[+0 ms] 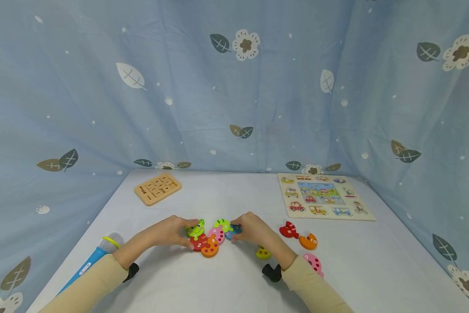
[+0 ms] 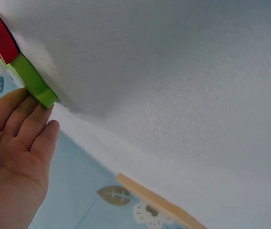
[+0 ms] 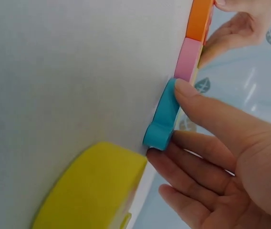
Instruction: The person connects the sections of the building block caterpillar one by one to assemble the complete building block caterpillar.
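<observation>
A chain of coloured wooden caterpillar pieces lies near the front middle of the white table (image 1: pixel 226 191): green head (image 1: pixel 196 228), red "2" (image 1: pixel 198 243), orange "3" (image 1: pixel 210 248), pink piece (image 1: pixel 217 234), light green piece (image 1: pixel 221 224). My left hand (image 1: pixel 171 232) steadies the head end. In the left wrist view its straight fingertips (image 2: pixel 28 107) press the green head (image 2: pixel 33 81) and the thumb touches the red piece (image 2: pixel 2 36). My right hand (image 1: pixel 251 229) pinches a blue piece (image 1: pixel 232 231) at the chain's other end, with the thumb (image 3: pixel 192 98) on the blue piece (image 3: pixel 166 114) beside the pink piece (image 3: pixel 189 59).
Loose pieces lie to the right: yellow (image 1: pixel 263 253), red (image 1: pixel 289 229), orange "10" (image 1: pixel 308 241), pink (image 1: pixel 314 263). A wooden number board (image 1: pixel 157 188) sits back left and a vehicle puzzle board (image 1: pixel 324 195) back right. A blue microphone (image 1: pixel 95 256) lies front left. Blue curtain encloses the table.
</observation>
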Demonstrator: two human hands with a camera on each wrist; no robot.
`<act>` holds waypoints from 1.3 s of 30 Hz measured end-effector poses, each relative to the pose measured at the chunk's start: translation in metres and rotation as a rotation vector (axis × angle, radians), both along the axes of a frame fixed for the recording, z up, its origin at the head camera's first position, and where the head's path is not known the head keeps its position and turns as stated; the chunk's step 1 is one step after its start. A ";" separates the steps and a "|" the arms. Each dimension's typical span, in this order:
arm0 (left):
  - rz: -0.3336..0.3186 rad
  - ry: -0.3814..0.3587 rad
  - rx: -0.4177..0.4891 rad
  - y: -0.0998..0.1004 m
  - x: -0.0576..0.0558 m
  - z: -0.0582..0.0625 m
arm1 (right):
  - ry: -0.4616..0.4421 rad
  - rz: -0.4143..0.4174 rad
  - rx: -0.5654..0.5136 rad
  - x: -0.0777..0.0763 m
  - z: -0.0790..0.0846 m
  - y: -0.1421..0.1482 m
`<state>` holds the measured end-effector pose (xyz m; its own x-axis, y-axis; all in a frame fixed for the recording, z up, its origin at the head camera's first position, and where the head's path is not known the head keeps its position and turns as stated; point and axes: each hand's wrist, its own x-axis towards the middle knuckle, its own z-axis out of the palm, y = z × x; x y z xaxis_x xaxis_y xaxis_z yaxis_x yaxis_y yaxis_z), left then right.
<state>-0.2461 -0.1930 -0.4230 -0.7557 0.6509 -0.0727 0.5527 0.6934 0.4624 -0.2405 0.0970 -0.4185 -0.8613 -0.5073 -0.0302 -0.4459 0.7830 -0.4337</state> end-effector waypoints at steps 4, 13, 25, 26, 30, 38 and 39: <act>0.004 0.001 0.002 0.000 0.000 0.000 | -0.023 -0.016 -0.037 0.001 -0.001 0.004; 0.009 0.001 0.007 0.000 0.000 -0.001 | -0.014 -0.009 -0.126 0.011 0.000 0.016; 0.021 -0.018 0.028 0.000 0.001 -0.001 | 0.008 0.010 -0.155 0.024 0.001 0.030; 0.022 -0.019 0.030 0.001 0.001 -0.001 | 0.008 0.009 -0.152 0.025 0.001 0.032; 0.024 -0.018 0.029 0.001 0.000 -0.003 | 0.017 0.015 -0.154 0.030 0.002 0.042; 0.021 -0.019 0.025 -0.001 -0.002 -0.004 | 0.042 0.010 -0.155 0.039 0.006 0.062; 0.021 -0.019 0.026 -0.001 -0.002 -0.004 | 0.042 0.009 -0.149 0.040 0.006 0.064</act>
<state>-0.2481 -0.1944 -0.4267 -0.7677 0.6369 -0.0710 0.5291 0.6924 0.4906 -0.2006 0.1612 -0.4125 -0.8553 -0.5116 0.0820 -0.4732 0.7071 -0.5254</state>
